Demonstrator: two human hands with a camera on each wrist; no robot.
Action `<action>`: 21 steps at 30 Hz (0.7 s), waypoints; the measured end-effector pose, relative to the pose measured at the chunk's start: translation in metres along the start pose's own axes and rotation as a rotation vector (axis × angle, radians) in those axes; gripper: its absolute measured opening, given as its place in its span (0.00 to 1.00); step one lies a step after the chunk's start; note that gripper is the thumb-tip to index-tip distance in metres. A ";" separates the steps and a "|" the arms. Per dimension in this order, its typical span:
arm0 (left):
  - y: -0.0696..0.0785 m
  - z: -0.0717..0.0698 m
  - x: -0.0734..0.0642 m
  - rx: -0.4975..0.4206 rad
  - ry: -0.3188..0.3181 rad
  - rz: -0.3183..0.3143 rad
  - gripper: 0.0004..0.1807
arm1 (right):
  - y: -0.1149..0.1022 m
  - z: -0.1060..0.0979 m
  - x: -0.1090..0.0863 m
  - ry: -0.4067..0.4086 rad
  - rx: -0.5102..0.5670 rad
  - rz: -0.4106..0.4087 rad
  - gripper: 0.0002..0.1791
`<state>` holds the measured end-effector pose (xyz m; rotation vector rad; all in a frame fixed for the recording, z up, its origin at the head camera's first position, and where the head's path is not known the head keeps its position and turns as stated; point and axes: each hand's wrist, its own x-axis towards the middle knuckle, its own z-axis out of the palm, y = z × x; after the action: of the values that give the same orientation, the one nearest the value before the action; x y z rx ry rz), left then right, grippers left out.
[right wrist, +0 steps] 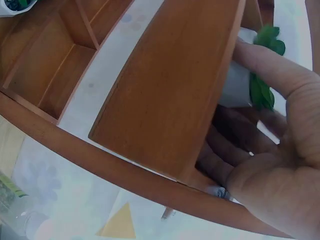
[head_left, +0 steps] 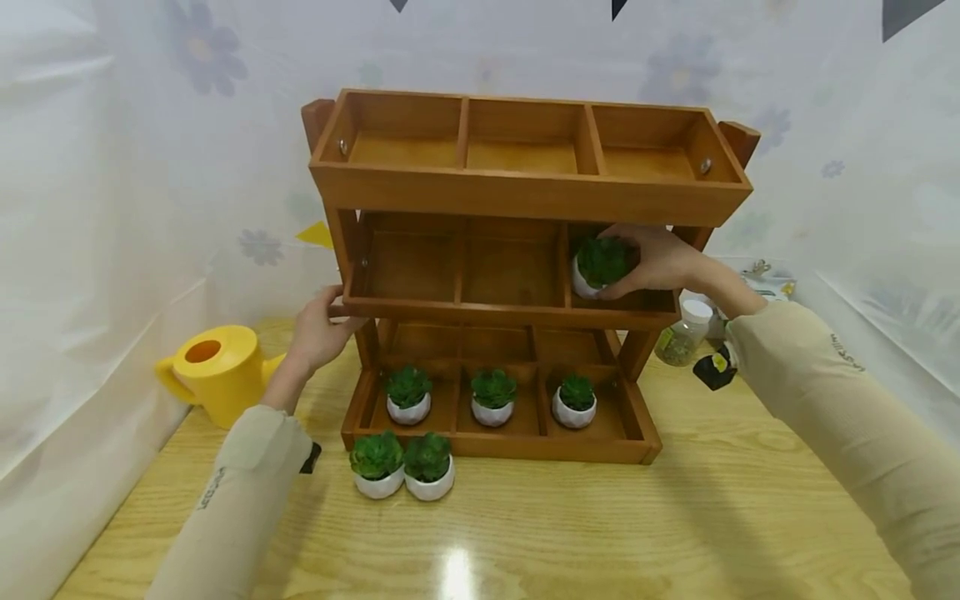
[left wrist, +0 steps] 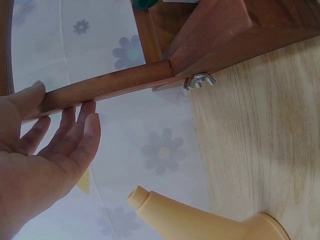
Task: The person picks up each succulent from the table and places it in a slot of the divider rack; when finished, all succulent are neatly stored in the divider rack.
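Right hand (head_left: 651,258) curls half-open round potted plant (head_left: 602,263) in wooden shelf (head_left: 525,196)'s middle-right bin (head_left: 648,302); left hand (head_left: 318,332) pinches its left post (left wrist: 107,86), likely steadying it.

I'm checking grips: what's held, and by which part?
The right hand holds a potted succulent by its white pot; the left hand grips the wooden shelf by its left side post.

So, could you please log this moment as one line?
right hand: holds potted plant at middle tier | left hand: grips wooden rack
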<state>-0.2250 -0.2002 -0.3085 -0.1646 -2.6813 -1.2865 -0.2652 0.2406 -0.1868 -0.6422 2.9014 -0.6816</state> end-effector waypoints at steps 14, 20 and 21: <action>-0.003 -0.001 0.001 0.002 0.000 0.004 0.32 | 0.003 -0.008 -0.024 -0.030 0.024 -0.024 0.33; -0.007 0.000 0.001 -0.006 0.001 -0.005 0.33 | -0.002 -0.002 -0.049 0.086 -0.102 -0.026 0.26; -0.007 0.000 0.001 -0.006 0.001 -0.004 0.33 | -0.003 0.000 -0.054 0.111 -0.121 -0.029 0.24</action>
<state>-0.2270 -0.2045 -0.3132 -0.1595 -2.6791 -1.2950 -0.2146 0.2606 -0.1858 -0.6824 3.0610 -0.5654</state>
